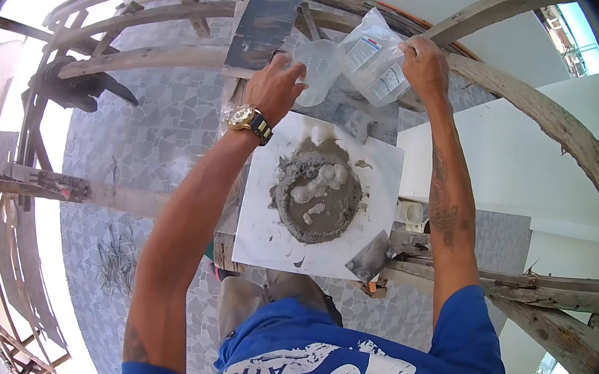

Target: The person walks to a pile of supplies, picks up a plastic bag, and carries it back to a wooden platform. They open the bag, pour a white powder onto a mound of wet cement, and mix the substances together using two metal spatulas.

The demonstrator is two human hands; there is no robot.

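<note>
My left hand [276, 88], with a watch on the wrist, is closed at the side of a translucent plastic measuring jug [321, 70]; part of its grip is hidden. My right hand [427, 64] pinches the upper corner of a clear plastic bag [374, 55] with a printed label, beside the jug. Below both hands lies a white board [380, 171]. On it a ring of wet grey cement mix [286, 208] surrounds a smoother middle, with lumpy paler material [324, 181] on top. A flat grey scraper blade [369, 257] rests at the board's lower right corner.
A dark, smeared plank [268, 19] leans beyond my left hand. Rough timber poles [547, 120] and wooden rails [143, 59] surround the work spot. A small clear container [410, 212] sits right of the board. Stone-patterned flooring [148, 138] lies below.
</note>
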